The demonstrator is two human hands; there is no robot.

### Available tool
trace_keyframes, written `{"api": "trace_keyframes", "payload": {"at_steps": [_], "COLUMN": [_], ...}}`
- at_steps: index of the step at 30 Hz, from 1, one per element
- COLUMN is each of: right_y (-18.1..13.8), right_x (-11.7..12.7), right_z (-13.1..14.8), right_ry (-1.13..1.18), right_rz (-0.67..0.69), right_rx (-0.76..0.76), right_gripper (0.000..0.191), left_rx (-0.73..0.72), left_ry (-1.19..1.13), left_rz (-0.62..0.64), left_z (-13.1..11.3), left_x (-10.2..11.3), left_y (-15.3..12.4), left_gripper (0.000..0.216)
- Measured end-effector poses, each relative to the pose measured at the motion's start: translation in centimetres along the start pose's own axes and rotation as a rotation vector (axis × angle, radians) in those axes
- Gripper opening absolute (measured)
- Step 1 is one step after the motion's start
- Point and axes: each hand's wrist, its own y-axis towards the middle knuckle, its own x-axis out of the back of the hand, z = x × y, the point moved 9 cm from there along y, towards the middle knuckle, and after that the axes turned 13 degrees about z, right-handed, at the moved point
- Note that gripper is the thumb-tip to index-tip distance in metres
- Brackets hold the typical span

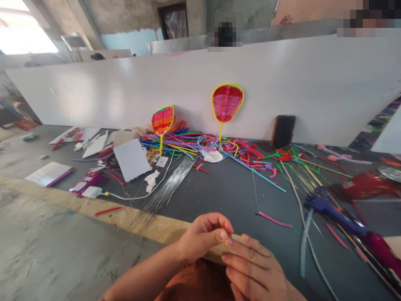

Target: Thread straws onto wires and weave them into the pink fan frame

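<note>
My left hand (205, 236) is above the table's near edge, its fingers curled and the thumb tip close to the index finger. Whatever it may pinch is too small or hidden to make out. Right beside it, my right hand (255, 265) has its fingers stretched out flat, the fingertips near the left thumb. I see nothing held in the right hand. Beyond the hands lie a bundle of thin metal wires (171, 184) and a short pink pipe cleaner (275, 219) on the dark table (219, 200).
Two pipe-cleaner fans, one orange-striped (163, 120) and one pink and red (227, 103), stand against a white board (188, 83) behind a heap of colourful pipe cleaners (188, 142). A phone (283, 131) leans there too. At right lie a blue glue gun (335, 215) and a red can (372, 182).
</note>
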Motion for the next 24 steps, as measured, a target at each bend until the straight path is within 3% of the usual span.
{"api": "trace_keyframes", "payload": {"at_steps": [6, 10, 13, 16, 18, 20, 24], "right_y": [-0.2, -0.2, -0.9, -2.5, -3.9, -5.1, -5.6], "right_x": [-0.5, -0.3, -1.1, -2.4, -3.5, -4.3, -5.3], "right_z": [-0.2, -0.6, -1.1, -1.9, -2.3, -2.6, -2.6], "right_ry": [-0.015, 0.003, -0.013, -0.049, -0.045, -0.034, -0.086], "right_rz": [0.075, -0.001, -0.001, 0.017, 0.019, 0.000, -0.074], "right_rx": [0.003, -0.043, -0.093, -0.175, -0.201, -0.212, -0.225], "right_gripper": [0.026, 0.030, 0.020, 0.018, 0.020, 0.019, 0.014], "left_rx": [0.007, 0.013, 0.061, 0.041, -0.010, 0.022, 0.385], "left_ry": [0.152, 0.363, 0.677, 1.080, 1.371, 1.570, 1.704], "left_rz": [-0.025, -0.029, -0.061, -0.105, -0.163, -0.275, -0.664], "left_z": [0.5, 0.2, -1.4, -5.5, -9.2, -12.6, -17.4], "left_x": [0.4, -0.1, 0.2, 1.6, 3.7, 7.6, 18.9], "left_y": [0.1, -0.2, -0.4, -0.1, 0.6, 1.5, 2.0], "left_gripper": [0.038, 0.037, 0.031, 0.022, 0.015, 0.020, 0.027]}}
